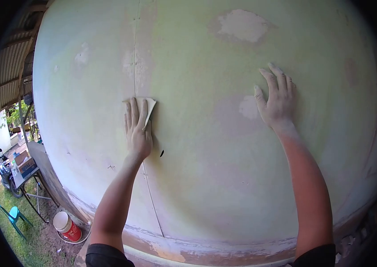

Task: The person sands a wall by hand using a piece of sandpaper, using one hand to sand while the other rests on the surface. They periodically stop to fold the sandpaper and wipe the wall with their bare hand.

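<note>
A pale green wall (197, 178) with whitish patches fills most of the head view. My left hand (138, 133) presses a folded light sheet (149, 107), perhaps sandpaper, flat against the wall beside a vertical seam. The sheet's corner sticks out to the right of the fingers. My right hand (278, 100) rests on the wall with its fingers spread and holds nothing; its fingertips are dusted white. A whitish patch (249, 107) lies just left of it, and a larger patch (244, 25) is higher up. Both forearms reach up from the bottom.
At the lower left are a red and white bucket (69, 227), a teal chair (14, 213) and a table (24, 172) with a cardboard box (24, 163). A parked motorbike (5, 171) stands behind. A corrugated roof (10, 66) hangs at the upper left.
</note>
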Motion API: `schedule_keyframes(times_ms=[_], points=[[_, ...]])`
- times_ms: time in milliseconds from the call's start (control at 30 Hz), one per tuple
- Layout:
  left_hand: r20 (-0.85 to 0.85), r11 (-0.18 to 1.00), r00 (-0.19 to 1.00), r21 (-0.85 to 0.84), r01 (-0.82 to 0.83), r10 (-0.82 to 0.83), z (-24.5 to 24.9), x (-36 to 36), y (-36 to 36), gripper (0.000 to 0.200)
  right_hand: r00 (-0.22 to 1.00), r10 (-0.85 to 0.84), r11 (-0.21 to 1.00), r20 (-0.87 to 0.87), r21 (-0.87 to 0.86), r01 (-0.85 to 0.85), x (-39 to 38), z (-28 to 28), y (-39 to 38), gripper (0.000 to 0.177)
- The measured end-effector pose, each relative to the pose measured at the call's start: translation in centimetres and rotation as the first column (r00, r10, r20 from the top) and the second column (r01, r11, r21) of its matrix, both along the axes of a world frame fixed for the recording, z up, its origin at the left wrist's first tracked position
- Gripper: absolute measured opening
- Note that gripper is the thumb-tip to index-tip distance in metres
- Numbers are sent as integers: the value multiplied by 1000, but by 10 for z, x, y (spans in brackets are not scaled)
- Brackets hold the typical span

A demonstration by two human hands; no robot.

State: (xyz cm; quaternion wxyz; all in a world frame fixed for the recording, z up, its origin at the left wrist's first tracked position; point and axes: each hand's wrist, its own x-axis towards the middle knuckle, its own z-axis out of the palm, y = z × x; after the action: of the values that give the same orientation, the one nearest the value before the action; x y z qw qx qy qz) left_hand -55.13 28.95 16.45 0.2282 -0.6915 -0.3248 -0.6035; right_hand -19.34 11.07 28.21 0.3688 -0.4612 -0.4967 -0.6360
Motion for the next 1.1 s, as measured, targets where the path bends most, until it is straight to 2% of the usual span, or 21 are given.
schedule_keyframes(times_ms=[67, 100, 133, 200, 233, 300, 400, 467, 533, 600, 633, 733, 767, 800, 867, 900, 933, 1000, 1067, 1100], points=[[-204, 984, 979, -170, -46, 11, -55, 6, -23, 80, 1000, 16, 1000, -3, 2, -16, 0, 0, -1, 49], [-250, 978, 968, -197, -65, 14, -75, -1, -24, 85, 1000, -4, 1000, -10, 0, 4, 0, -1, -1, 50], [-290, 972, 957, -222, -81, 14, -83, -6, -25, 90, 1000, -25, 1000, -12, 0, 25, -1, 0, -1, 50], [-253, 973, 967, -219, -73, 15, -75, -14, -17, 82, 998, -65, 998, -9, 9, 65, 0, 1, -1, 51], [-144, 981, 989, -196, -15, -14, -59, -18, -14, 75, 993, -114, 993, -18, 9, 114, 0, -1, -1, 51], [61, 986, 997, -157, 64, -55, -20, -28, 6, 61, 994, -106, 994, -20, -12, 106, 0, -1, -2, 51], [318, 980, 938, -93, 178, -140, 38, -48, 44, 52, 995, -103, 995, -14, -8, 103, 0, 0, -3, 51], [344, 978, 921, -34, 204, -180, 42, -50, 52, 53, 995, -99, 995, -8, 4, 99, -1, 0, -2, 51], [140, 999, 989, 15, -42, 40, 16, -32, 38, 61, 995, -100, 995, -7, 14, 100, -1, -1, -2, 51], [-114, 995, 990, -41, -94, 89, -7, -41, 20, 72, 993, -113, 993, -16, 21, 113, -3, 1, -2, 52], [-204, 997, 979, -59, -40, 27, -12, -55, 18, 79, 992, -124, 992, -27, 9, 124, -5, -1, 0, 52], [-252, 1000, 967, -28, 8, -15, -15, -111, 44, 74, 993, -77, 995, -90, 53, 81, -15, -7, 15, 60], [-159, 999, 987, -36, 1, -7, -12, -126, 56, 67, 993, -78, 995, -86, 51, 83, -28, -13, 22, 60], [-159, 999, 987, -32, 4, -9, -11, -142, 77, 67, 993, -90, 996, -73, 18, 91, -49, -23, 28, 64], [194, 1000, 981, -13, 2, 0, -10, -169, 117, 62, 992, -103, 995, -65, -5, 103, -87, -36, 37, 68], [217, 999, 976, -14, 30, -26, -14, -170, 111, 62, 980, -195, 978, -43, -85, 191, -105, -40, 40, 69], [210, 996, 975, -35, 83, -74, -23, -168, 105, 66, 959, -281, 947, -15, -164, 275, -120, -42, 45, 71], [28, 994, 999, -104, 41, -38, -56, -173, 92, 70, 953, -297, 945, -64, -160, 284, -131, -42, 51, 71], [-157, 987, 982, -136, 81, -102, -84, -201, 100, 71, 941, -323, 939, -103, -161, 304, -133, -43, 53, 71], [-191, 981, 973, -171, 97, -129, -85, -219, 104, 68, 924, -360, 925, -129, -178, 336, -132, -43, 53, 73]])
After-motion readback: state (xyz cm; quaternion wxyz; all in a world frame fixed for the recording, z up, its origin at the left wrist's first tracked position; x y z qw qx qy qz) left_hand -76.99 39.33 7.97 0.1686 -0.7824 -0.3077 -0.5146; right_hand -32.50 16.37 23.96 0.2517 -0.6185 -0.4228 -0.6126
